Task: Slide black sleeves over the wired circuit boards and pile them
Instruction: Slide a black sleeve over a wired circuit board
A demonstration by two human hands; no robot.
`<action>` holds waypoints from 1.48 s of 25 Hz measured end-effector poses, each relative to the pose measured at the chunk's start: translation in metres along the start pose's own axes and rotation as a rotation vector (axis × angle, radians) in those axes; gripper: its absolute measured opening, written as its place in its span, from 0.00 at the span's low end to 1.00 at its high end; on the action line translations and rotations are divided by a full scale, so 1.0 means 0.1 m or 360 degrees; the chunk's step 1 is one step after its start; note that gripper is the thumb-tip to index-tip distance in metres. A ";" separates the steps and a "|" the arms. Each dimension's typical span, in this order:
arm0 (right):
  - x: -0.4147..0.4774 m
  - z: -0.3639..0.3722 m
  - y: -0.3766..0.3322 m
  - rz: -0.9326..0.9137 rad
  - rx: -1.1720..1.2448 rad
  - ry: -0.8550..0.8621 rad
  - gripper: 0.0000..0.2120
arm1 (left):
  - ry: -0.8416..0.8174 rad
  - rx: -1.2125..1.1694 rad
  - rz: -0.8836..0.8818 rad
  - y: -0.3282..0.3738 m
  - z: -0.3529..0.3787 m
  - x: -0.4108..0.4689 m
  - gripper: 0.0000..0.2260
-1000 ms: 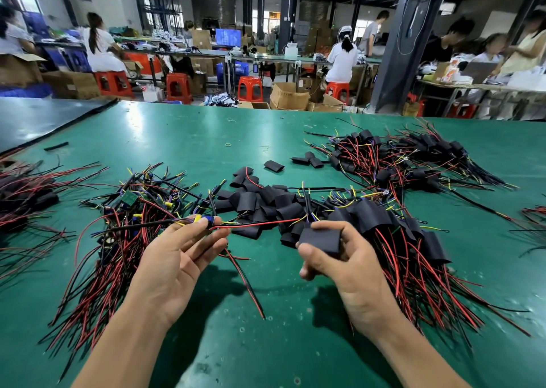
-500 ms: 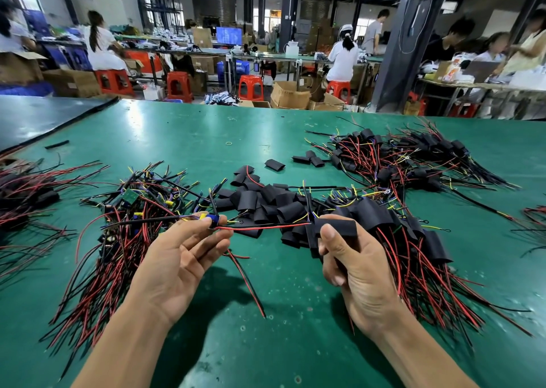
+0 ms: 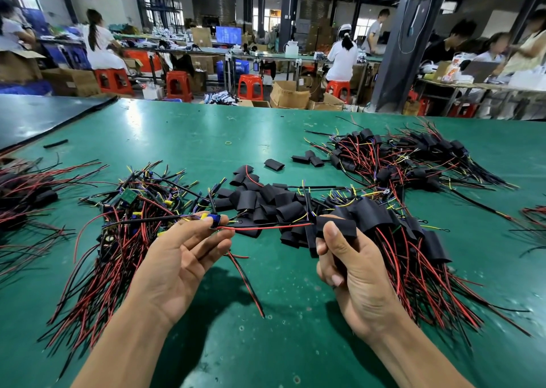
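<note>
Pinching a wired board (image 3: 213, 220) by its blue-capped end between thumb and fingertips, the left grip (image 3: 177, 257) holds it just above the green tabletop (image 3: 177, 139), palm turned up. Red and black wires (image 3: 266, 227) run rightward from the board to the edge of a black sleeve (image 3: 336, 227). The right grip (image 3: 351, 272) clasps this sleeve with the thumb on top and the fingers curled beneath. The sleeve is well apart from the board, which is bare. Other leads from the board trail down onto the tabletop between the two forearms.

Left of the left grip lies a heap of bare boards (image 3: 133, 210), its red and black leads fanned toward the person. Beyond the two grips is a pile of loose sleeves (image 3: 260, 201). Right of the right grip lies a near pile of sleeved boards (image 3: 413, 240), and a far pile (image 3: 413, 157) of the same lies farther back. A wire tangle (image 3: 23, 192) lies at the left edge.
</note>
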State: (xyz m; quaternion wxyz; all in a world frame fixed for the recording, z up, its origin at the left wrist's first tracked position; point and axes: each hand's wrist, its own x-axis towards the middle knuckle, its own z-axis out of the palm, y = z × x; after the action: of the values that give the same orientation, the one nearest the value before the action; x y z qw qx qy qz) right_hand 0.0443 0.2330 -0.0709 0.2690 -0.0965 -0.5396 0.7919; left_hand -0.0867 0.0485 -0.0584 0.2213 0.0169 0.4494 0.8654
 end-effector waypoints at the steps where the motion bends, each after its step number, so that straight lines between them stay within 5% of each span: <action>1: 0.00 0.00 -0.01 0.0018 0.0024 0.0006 0.22 | -0.0002 -0.0001 0.0003 0.00 0.00 0.00 0.09; 16: 0.01 0.02 0.05 -0.0023 -0.0036 0.0110 0.28 | -0.0053 -0.0002 0.0034 0.00 0.00 -0.01 0.07; 25: 0.00 0.02 0.04 0.0030 -0.0060 0.0142 0.18 | -0.0093 0.0005 0.0032 0.01 0.00 -0.04 0.07; 30: -0.02 0.02 0.00 0.0284 0.0183 -0.0077 0.11 | -0.0103 0.0003 0.0031 0.01 0.00 -0.03 0.08; 35: -0.04 0.05 0.03 0.0338 0.0198 -0.0186 0.25 | -0.0121 0.0011 0.0020 -0.03 0.06 -0.06 0.09; 37: -0.05 0.07 0.06 0.0272 0.0138 -0.0114 0.21 | -0.0175 0.0082 -0.0016 -0.12 0.15 -0.12 0.13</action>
State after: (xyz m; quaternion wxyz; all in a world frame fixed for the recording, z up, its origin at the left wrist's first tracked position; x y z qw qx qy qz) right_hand 0.0428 0.2229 -0.0741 0.1850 -0.1021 -0.5039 0.8375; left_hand -0.0682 0.0609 -0.0565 0.2494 0.0679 0.4586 0.8502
